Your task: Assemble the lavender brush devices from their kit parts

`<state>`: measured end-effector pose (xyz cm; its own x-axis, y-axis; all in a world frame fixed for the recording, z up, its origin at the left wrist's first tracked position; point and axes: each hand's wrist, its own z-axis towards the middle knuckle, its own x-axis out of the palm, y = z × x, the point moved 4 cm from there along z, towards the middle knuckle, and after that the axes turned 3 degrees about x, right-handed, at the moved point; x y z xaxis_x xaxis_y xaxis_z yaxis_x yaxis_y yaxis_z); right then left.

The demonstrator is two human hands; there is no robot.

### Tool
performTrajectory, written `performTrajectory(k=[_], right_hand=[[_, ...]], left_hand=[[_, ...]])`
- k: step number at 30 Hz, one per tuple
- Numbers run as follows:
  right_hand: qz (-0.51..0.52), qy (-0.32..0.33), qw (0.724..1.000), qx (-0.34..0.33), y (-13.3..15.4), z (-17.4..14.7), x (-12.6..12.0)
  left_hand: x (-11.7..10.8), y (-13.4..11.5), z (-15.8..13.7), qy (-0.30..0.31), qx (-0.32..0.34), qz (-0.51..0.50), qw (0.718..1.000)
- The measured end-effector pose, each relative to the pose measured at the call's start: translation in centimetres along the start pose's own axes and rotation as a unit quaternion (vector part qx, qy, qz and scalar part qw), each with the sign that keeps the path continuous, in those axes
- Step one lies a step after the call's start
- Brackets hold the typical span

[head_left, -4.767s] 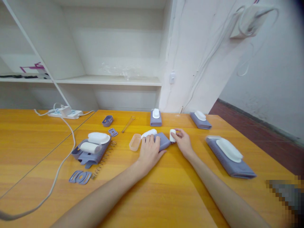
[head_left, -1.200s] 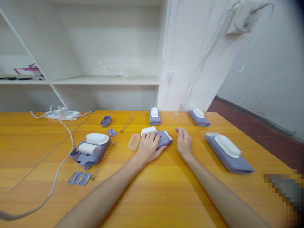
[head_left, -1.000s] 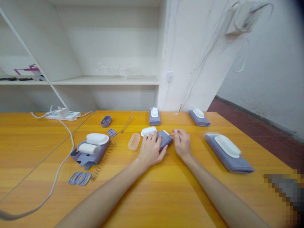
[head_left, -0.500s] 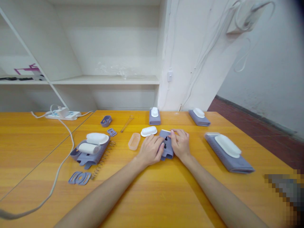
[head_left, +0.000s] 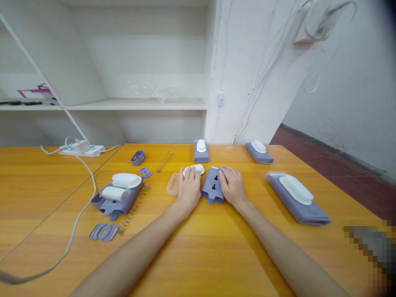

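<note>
A grey-purple plastic housing [head_left: 213, 185] with two dark keyhole-shaped slots lies on the table in front of me. My right hand [head_left: 232, 184] grips its right side, thumb at the upper edge and fingers curled along the flank. To the left of the housing, my left hand [head_left: 189, 190] reaches forward with fingers stretched out. Its fingertips overlap a white ribbed oval piece [head_left: 199, 168]; whether they press on it I cannot tell. Partly behind that hand is a translucent peach tray [head_left: 172, 185].
Left stands another housing [head_left: 136, 194] bearing white parts, beside a spring [head_left: 133, 210] and flat slotted plates [head_left: 103, 232]. Farther back are a small purple cup [head_left: 137, 157] and a thin spring [head_left: 165, 161]. Housings topped with white pieces [head_left: 297, 189] sit right and behind. A cable [head_left: 89, 198] crosses the left side.
My left hand has let go of the housing and moved left to the white oval piece, its fingers now extended. The housing has turned slightly, its near end shifting left under my right hand.
</note>
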<state>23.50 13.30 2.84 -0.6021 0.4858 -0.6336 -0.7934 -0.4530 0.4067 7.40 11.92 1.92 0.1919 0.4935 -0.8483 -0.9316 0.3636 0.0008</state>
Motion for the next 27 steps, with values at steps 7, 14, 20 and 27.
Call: performTrajectory(k=[7,14,20,27], right_hand=[[-0.007,0.021,1.0,0.016,-0.15,-0.05,0.09],[-0.018,0.018,1.0,0.015,-0.03,-0.03,0.0],[-0.035,0.025,0.999,0.024,0.13,-0.02,0.0],[-0.044,0.018,0.999,0.023,0.01,-0.02,-0.09]], left_hand=[[-0.43,-0.26,0.15,0.01,0.002,-0.014,1.0],[-0.52,-0.02,0.06,-0.026,-0.016,-0.022,0.999],[-0.74,-0.35,-0.01,0.013,0.02,-0.02,1.0],[-0.04,0.23,0.14,0.014,-0.003,-0.041,0.999]])
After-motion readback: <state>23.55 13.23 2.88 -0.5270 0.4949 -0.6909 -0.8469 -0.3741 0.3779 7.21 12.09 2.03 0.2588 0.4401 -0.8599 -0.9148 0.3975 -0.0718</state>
